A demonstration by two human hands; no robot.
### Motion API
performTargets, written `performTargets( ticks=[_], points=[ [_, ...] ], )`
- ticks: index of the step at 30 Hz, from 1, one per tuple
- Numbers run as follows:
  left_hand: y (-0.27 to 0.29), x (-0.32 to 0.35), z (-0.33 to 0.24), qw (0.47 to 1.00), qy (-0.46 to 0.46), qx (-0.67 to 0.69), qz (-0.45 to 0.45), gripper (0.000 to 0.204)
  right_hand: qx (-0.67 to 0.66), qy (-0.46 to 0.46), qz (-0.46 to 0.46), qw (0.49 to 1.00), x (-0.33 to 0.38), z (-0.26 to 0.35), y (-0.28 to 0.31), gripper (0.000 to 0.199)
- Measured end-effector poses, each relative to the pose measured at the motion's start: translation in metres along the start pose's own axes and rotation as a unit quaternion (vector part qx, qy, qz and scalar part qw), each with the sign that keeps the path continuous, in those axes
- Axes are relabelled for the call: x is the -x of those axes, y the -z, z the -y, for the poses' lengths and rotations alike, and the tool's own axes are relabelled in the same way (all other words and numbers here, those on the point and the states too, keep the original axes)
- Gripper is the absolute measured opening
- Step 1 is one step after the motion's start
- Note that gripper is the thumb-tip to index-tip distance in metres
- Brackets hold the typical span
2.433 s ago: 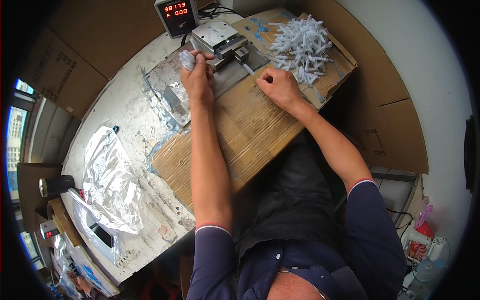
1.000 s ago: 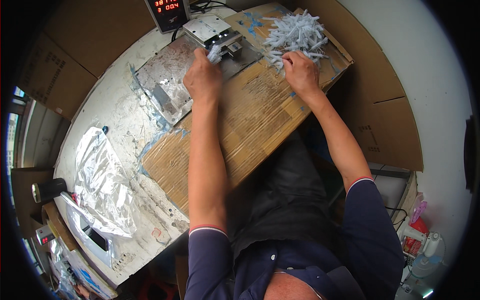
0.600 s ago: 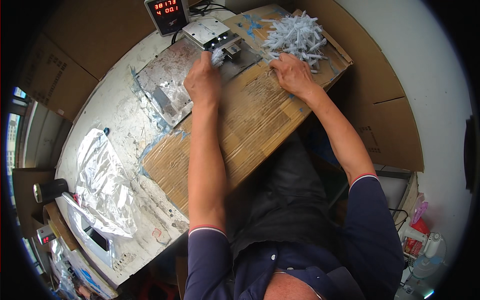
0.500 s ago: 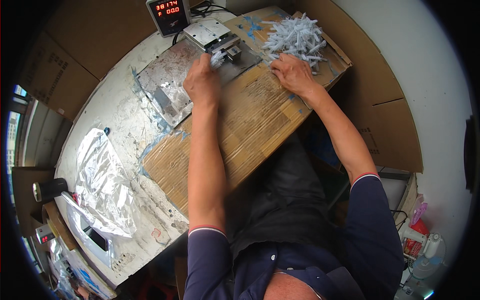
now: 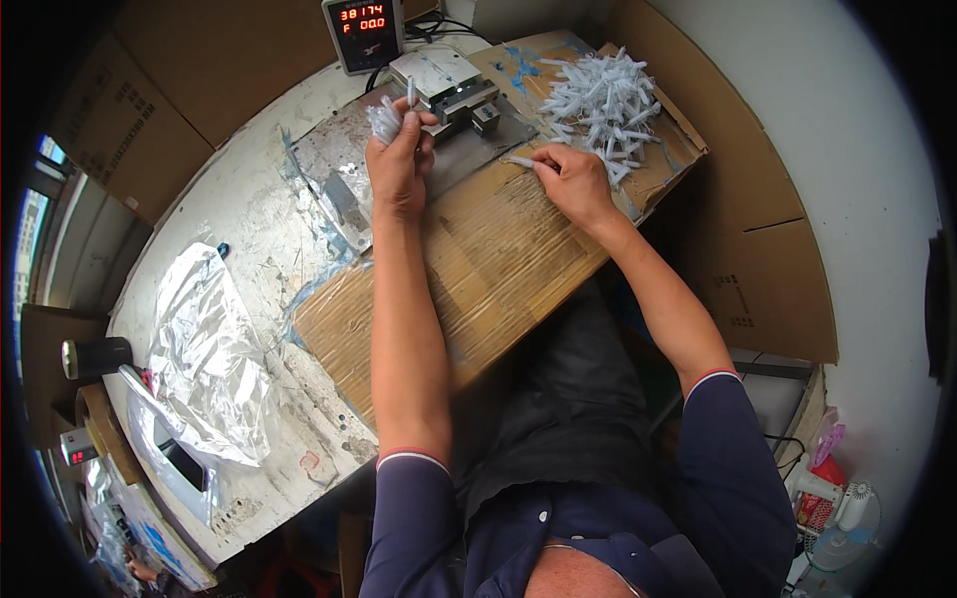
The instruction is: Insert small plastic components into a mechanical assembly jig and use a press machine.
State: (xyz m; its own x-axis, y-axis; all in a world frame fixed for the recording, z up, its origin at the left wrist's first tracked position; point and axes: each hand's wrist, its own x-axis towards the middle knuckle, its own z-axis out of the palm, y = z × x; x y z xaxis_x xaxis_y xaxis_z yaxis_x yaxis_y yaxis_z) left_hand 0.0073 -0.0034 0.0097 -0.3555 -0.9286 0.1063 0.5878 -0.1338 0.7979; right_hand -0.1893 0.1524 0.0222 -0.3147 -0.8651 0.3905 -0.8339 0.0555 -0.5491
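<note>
My left hand (image 5: 401, 164) is closed round a bunch of small translucent white plastic pieces (image 5: 383, 120), with one piece (image 5: 412, 92) standing up between thumb and finger. Just right of it sits a small metal machine (image 5: 461, 98) with a block-like fixture. My right hand (image 5: 576, 182) pinches a single slim white plastic piece (image 5: 520, 161), its end pointing left over the cardboard. Beyond that hand lies a big heap of the same plastic pieces (image 5: 604, 103). What exactly these pieces are cannot be made out.
Worn cardboard (image 5: 478, 259) covers the near table edge. A digital counter (image 5: 364, 32) with red digits stands behind the machine. On the left lie a crumpled clear plastic bag (image 5: 204, 369) and a dark phone (image 5: 182, 465); a black cylinder (image 5: 98, 358) is beside them. Cardboard walls (image 5: 758, 229) border the right.
My left hand has drawn back left from the machine with its bunch, one piece now raised. My right hand has left the heap's edge, moving nearer me with one piece pinched.
</note>
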Motion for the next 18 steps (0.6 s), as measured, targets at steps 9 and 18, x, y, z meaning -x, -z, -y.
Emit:
performTargets(
  ticks=[9, 18],
  points=[
    [0.005, 0.000, -0.008, 0.996, 0.037, 0.060, 0.048, 0.018, 0.160, 0.054, 0.081, 0.982, -0.006, 0.006, 0.010, 0.011],
    [0.007, -0.002, -0.008, 0.996, 0.013, 0.072, -0.047, 0.021, -0.008, 0.035, 0.045, 0.998, -0.018, 0.018, -0.017, 0.010]
  ],
)
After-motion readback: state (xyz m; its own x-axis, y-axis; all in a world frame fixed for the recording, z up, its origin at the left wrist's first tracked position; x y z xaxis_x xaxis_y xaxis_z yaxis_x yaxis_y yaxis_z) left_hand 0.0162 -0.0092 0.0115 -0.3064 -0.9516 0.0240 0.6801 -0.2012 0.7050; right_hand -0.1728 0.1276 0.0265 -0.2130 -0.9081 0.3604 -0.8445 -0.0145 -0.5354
